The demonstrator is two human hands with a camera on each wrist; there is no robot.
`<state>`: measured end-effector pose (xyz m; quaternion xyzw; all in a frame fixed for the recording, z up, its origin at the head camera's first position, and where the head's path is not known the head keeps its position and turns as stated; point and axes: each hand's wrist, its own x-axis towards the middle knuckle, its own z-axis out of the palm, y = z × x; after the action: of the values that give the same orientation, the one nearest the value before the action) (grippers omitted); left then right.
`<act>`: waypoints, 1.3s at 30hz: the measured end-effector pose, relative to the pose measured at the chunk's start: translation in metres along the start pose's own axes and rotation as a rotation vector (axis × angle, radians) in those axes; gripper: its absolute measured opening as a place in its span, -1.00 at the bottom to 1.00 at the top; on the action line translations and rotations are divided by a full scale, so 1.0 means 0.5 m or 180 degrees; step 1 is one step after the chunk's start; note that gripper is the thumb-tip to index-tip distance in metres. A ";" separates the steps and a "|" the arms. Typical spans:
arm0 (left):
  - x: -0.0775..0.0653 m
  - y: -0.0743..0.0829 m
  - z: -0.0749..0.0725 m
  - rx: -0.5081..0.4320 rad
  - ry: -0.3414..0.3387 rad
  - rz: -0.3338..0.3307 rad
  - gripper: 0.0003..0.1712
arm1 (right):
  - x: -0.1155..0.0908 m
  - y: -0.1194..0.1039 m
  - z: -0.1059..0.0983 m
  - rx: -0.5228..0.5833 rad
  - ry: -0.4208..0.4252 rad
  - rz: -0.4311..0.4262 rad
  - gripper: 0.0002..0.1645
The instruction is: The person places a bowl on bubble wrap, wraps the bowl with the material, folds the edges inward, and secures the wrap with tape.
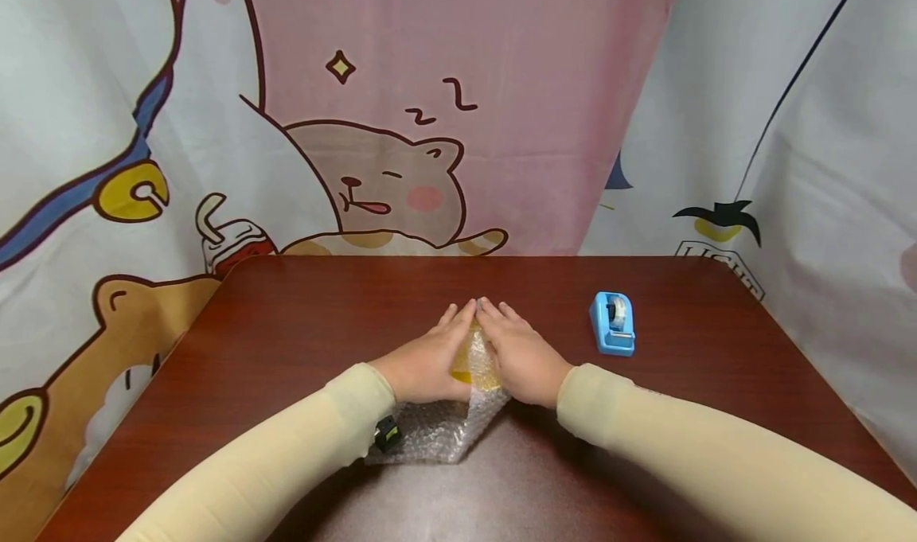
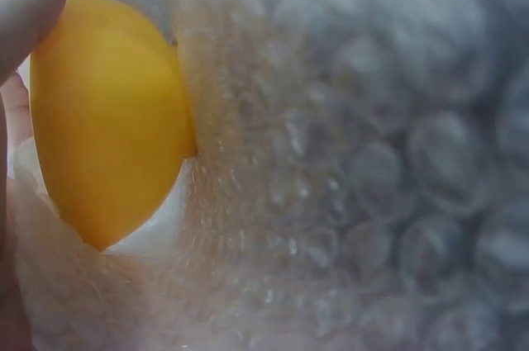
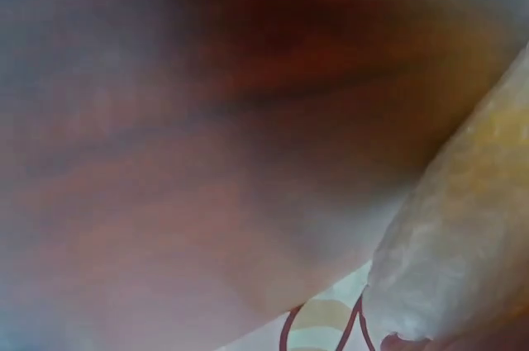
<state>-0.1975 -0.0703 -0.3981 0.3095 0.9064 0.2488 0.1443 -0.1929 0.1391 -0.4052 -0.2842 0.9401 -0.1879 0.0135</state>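
Note:
A yellow bowl (image 2: 111,120) stands on edge, partly wrapped in clear bubble wrap (image 1: 430,434). My left hand (image 1: 426,363) lies along its left side with straight fingers, and a fingertip touches the bowl's rim in the left wrist view. From the right, my right hand (image 1: 526,359) presses the wrap with straight fingers. The fingertips of both hands meet at the far end of the bundle. Loose wrap spreads on the table toward me, below the left hand. In the right wrist view, the wrapped side of the bowl (image 3: 479,202) shows at the right edge.
On the brown table (image 1: 301,311), a blue tape dispenser (image 1: 614,325) with a roll of clear tape stands to the right, beyond the right hand. A printed cartoon curtain (image 1: 544,112) hangs behind the table and along its sides. A small black device (image 1: 388,433) sits at the left wrist.

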 end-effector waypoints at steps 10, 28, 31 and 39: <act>-0.002 -0.005 -0.002 0.0022 -0.0003 0.0128 0.50 | 0.012 -0.011 -0.015 -0.0481 -0.0310 -0.0232 -0.31; -0.051 -0.045 -0.015 0.0317 -0.0164 -0.0287 0.40 | 0.020 -0.008 -0.011 -0.0733 -0.0284 -0.0486 -0.34; -0.068 -0.052 -0.020 0.0482 -0.0215 -0.0450 0.26 | 0.021 -0.007 -0.009 -0.0725 -0.0293 -0.0452 -0.34; -0.110 -0.057 -0.026 0.0755 -0.0301 -0.0672 -0.04 | 0.022 -0.012 -0.011 -0.0660 -0.0332 -0.0339 -0.31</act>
<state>-0.1743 -0.1293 -0.3967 0.2388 0.9490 0.1086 0.1747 -0.1997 0.1302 -0.3972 -0.3430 0.9361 -0.0751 0.0230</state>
